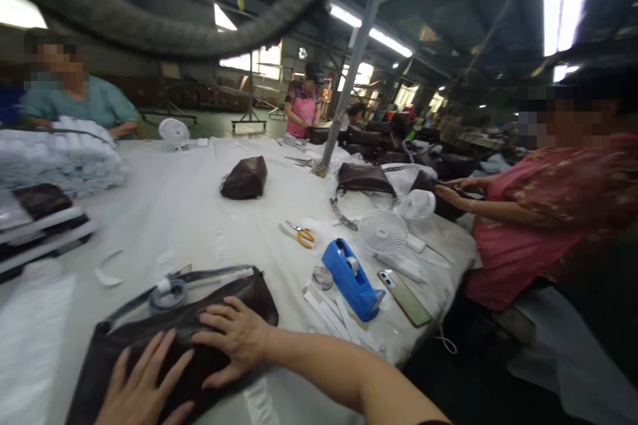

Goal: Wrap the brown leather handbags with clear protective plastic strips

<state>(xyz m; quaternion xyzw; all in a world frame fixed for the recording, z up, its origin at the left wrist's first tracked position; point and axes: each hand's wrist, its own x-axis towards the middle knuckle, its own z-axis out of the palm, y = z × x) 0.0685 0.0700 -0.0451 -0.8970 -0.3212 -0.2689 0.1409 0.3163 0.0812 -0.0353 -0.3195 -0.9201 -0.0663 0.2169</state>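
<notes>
A dark brown leather handbag (199, 302) lies flat on the white-covered table in front of me. My left hand (144, 382) rests on its lower left part with the fingers spread. Palm down on the bag's right half is my right hand (234, 339), its fingers also apart. Along the bag's far edge runs a strap (134, 305), partly wrapped in white, with a coiled grey band (168, 293) beside it. Neither hand grasps anything. The bag's near edge is partly cut off by the frame.
Right of the bag stand a blue tape dispenser (351, 279), yellow-handled pliers (302, 234), a phone (405, 297), white strips (333, 315) and a white fan (383, 232). Another brown bag (244, 178) sits farther back. A co-worker in a pink apron (528, 226) handles a dark bag at right.
</notes>
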